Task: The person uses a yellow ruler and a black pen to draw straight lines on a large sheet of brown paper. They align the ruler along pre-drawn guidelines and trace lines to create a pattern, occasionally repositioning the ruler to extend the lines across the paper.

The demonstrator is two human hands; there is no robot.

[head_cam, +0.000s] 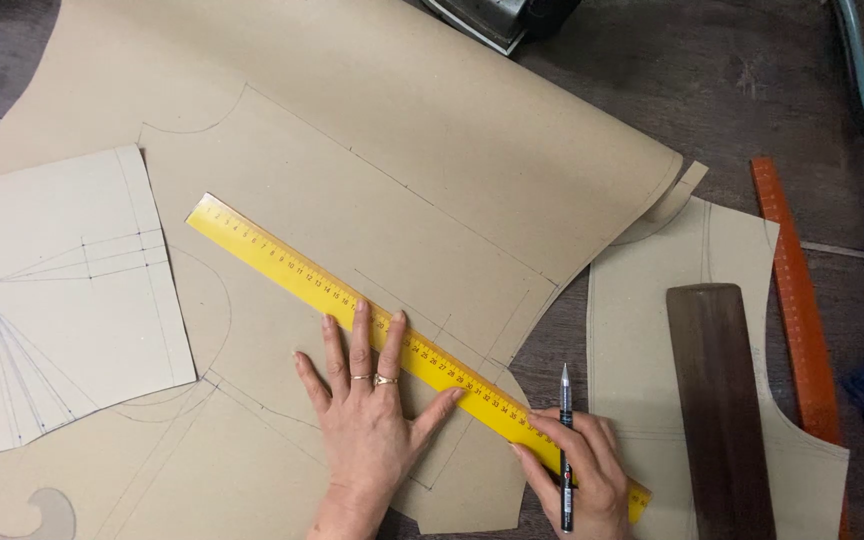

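A long yellow ruler (322, 285) lies diagonally across a large sheet of brown pattern paper (372, 130) marked with pencil lines. My left hand (367, 410) presses flat on the paper, fingers spread, fingertips touching the ruler's lower edge; two fingers wear rings. My right hand (582, 480) rests over the ruler's lower right end and holds a black pen (565, 440) upright, its silver tip pointing away from me just above the ruler.
A pale card pattern piece (62, 300) with drawn lines lies at left. A second brown paper piece (642, 330) lies at right under a dark wooden slat (717, 400). An orange ruler (797, 300) runs beside it. A dark iron (492, 15) sits at the top.
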